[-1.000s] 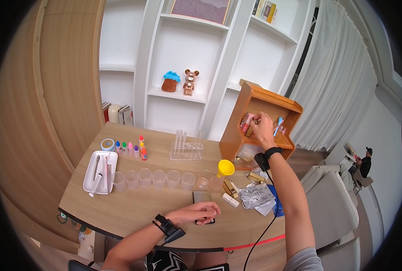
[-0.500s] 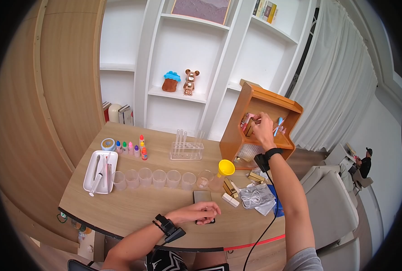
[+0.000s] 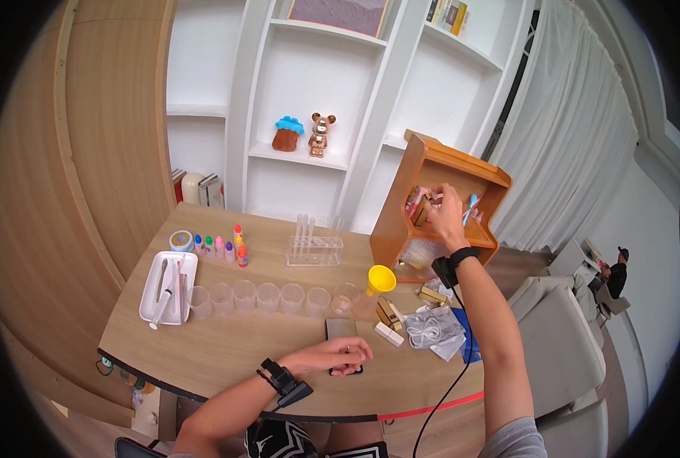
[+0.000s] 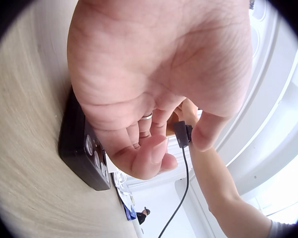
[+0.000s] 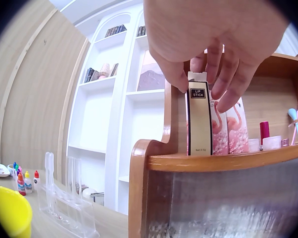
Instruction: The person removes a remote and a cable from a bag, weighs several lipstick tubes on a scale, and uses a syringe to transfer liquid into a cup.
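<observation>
A black-and-gold lipstick box [image 5: 199, 119] stands upright at the left front of the wooden shelf unit [image 3: 401, 195]. My right hand [image 3: 447, 214] pinches it near its top, thumb on one side and fingers on the other; its top flap is raised. Pink flamingo-print boxes [image 5: 236, 126] stand right beside and behind it. Palm turned sideways, my left hand [image 3: 328, 357] rests on the table with loosely curled fingers and holds nothing. It lies over the near end of a dark flat device [image 3: 342, 330], which it partly covers.
Right of the boxes stand small jars [image 5: 272, 143] and a red tube [image 5: 264, 131]. Clear cups [image 3: 268, 299] line the table, with a yellow funnel [image 3: 382, 279], test-tube rack [image 3: 313, 252] and white tray [image 3: 151, 298]. A cable [image 3: 462, 374] hangs from the right wrist.
My right hand has shifted the lipstick box slightly up within the shelf, close against the pink boxes. The left hand has stayed in place. The head view has tilted a little.
</observation>
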Demonstrator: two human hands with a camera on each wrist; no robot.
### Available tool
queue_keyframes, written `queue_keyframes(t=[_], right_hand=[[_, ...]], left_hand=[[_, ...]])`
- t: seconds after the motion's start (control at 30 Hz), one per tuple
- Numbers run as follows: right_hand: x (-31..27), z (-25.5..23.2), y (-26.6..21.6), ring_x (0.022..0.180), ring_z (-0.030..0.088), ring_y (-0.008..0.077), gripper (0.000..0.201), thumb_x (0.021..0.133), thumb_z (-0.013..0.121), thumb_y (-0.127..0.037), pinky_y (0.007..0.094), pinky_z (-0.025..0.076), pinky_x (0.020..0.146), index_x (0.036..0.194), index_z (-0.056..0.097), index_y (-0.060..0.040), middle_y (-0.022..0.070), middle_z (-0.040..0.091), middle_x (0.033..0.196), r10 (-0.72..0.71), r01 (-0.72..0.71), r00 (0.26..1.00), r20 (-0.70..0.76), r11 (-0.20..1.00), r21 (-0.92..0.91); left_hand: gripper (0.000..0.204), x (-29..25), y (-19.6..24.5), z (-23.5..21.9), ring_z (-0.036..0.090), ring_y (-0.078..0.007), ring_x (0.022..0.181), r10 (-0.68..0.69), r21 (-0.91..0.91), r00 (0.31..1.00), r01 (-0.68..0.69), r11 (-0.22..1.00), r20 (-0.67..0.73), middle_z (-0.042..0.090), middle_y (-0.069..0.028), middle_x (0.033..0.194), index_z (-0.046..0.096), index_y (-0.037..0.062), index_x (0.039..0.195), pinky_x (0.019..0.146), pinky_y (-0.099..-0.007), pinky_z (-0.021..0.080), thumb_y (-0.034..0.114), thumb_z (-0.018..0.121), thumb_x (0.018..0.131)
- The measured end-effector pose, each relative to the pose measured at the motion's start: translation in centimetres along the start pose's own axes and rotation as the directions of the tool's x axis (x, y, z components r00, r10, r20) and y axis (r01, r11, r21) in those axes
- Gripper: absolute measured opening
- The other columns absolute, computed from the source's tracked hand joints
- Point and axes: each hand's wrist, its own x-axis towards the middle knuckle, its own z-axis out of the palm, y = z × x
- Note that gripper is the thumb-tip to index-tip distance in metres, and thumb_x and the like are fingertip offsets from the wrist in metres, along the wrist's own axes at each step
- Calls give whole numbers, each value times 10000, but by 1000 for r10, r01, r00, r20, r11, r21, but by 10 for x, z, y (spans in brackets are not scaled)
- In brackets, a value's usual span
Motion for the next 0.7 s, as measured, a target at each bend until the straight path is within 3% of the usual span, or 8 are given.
queue_keyframes(t=[0.2,0.37,0.43,0.5,0.53,0.6,0.63,0.7], right_hand=[[-3,-11,-5,947,652,389,315,824,710,-107,449,529,841,1080,598,37,230,625,1083,-52,52,998,-28,999,-5],[-8,-42,7,830,627,297,245,886,665,-159,410,506,757,1037,598,23,192,621,1080,-54,52,973,-225,998,-19],[-23,-51,20,746,598,305,186,891,651,-148,413,491,719,958,606,20,177,635,955,-89,90,953,-291,996,-12],[-43,-62,38,753,635,328,145,862,645,-125,417,515,740,895,633,16,176,646,828,58,-66,993,-103,995,-76],[-57,-65,47,753,635,328,145,862,645,-125,417,515,740,895,633,16,176,646,828,63,-71,993,-101,994,-79],[-87,-65,72,826,681,355,138,812,656,-97,421,542,785,890,670,16,195,669,794,214,-180,929,302,974,-136],[-103,-60,96,864,712,300,190,793,668,-87,399,560,767,943,708,21,201,710,896,127,-62,918,376,982,-180],[-139,-56,113,894,705,338,218,773,711,-92,415,565,802,962,706,17,215,714,941,114,-30,910,399,977,-210]], left_hand=[[260,-1,1,1,447,-39,614,-16,-9,1000,16,1000,-19,524,10,747,575,29,1213,508,-202,344,243,541,1069],[246,-3,8,2,433,-37,605,-5,-11,999,5,1000,-39,519,14,742,582,31,1196,502,-205,333,236,543,1065],[228,-2,7,3,430,-33,604,11,-4,995,-11,1000,-98,518,16,733,586,33,1183,498,-205,322,221,545,1060],[216,-1,5,1,427,-30,603,18,-27,994,-21,999,-110,515,16,729,585,36,1168,497,-203,314,217,544,1059],[204,-2,4,0,423,-28,602,27,-46,992,-33,998,-125,511,17,726,584,38,1154,496,-200,306,213,544,1057],[193,-3,8,0,420,-27,602,19,-39,989,-25,999,-147,503,18,720,581,40,1140,493,-198,297,210,540,1058],[183,-4,10,1,417,-25,601,14,-29,985,-19,999,-172,496,20,715,579,43,1125,491,-196,289,208,537,1058],[170,-4,9,2,402,-32,589,5,-47,983,-14,999,-184,467,27,703,571,45,1102,484,-199,275,205,528,1062]])
